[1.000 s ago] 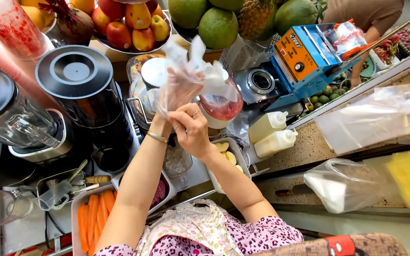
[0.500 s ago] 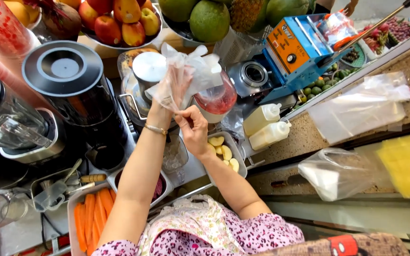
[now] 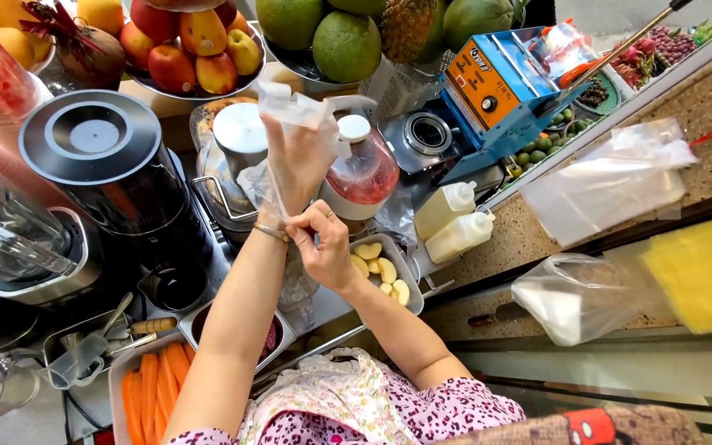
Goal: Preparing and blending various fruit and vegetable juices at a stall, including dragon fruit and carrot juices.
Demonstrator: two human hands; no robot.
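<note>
My left hand (image 3: pixel 294 161) is raised in front of the black blender (image 3: pixel 96 165), just to its right, fingers spread inside a clear plastic glove (image 3: pixel 290 124). My right hand (image 3: pixel 323 247) sits directly below the left wrist, fingers pinched shut on the glove cuff. Right of the blender, behind both hands, stands a jug of red juice (image 3: pixel 364 169). A small steel tray of cut fruit pieces (image 3: pixel 381 268) lies beside my right hand.

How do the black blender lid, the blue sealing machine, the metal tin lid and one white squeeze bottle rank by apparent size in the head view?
1. blue sealing machine
2. black blender lid
3. metal tin lid and white squeeze bottle: too alike to rank.
</note>
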